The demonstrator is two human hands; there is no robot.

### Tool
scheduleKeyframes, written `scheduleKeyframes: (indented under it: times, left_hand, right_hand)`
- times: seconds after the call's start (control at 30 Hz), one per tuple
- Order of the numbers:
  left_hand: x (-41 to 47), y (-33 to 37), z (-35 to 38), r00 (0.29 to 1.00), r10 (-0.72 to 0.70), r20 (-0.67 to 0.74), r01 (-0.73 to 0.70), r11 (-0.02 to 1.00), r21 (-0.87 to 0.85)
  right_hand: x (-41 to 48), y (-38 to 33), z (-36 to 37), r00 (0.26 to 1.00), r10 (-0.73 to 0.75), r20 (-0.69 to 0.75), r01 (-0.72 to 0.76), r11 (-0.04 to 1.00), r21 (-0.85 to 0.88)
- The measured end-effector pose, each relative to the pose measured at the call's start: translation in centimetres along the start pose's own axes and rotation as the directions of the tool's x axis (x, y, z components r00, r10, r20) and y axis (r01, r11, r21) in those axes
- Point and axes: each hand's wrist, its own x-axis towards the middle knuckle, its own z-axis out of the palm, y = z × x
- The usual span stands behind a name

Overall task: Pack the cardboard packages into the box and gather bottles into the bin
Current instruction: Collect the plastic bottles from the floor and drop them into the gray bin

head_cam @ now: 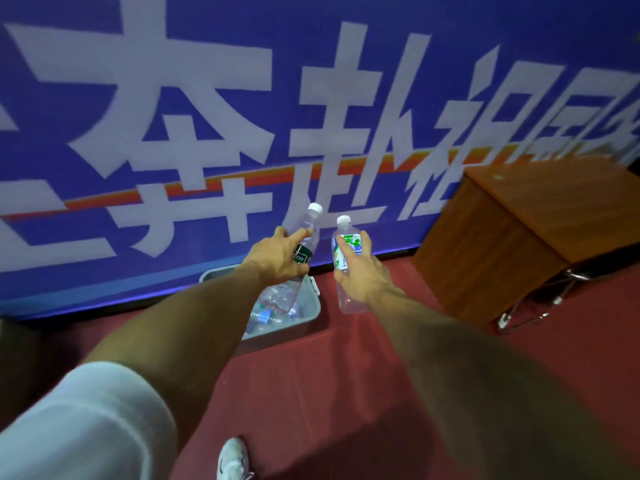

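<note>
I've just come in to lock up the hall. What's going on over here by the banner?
A person is gathering plastic bottles. Their left hand grips a green-labelled bottle over the grey bin, which already holds several clear bottles. The right hand grips a white-labelled bottle just right of the bin. Neither bottle has been dropped in yet.
</note>
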Motion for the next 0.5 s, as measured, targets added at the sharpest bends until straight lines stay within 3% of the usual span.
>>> scheduleKeyframes:
  times: [0.27,0.5]
  left_hand:
    - [9.4,-9.7,0.6,0.995,-0.095,-0.015,0.095,0.995,-0.012]
    - [15.9,-16.8,7.8,0.982,-0.191,-0.012,0.190,0.981,-0.037]
  right_hand:
    - [14.0,-5.6,4.6,0.997,-0.053,0.055,0.052,0.998,0.017]
    - [23.4,-5.5,13.3,0.991,-0.062,0.116,0.060,0.998,0.017]
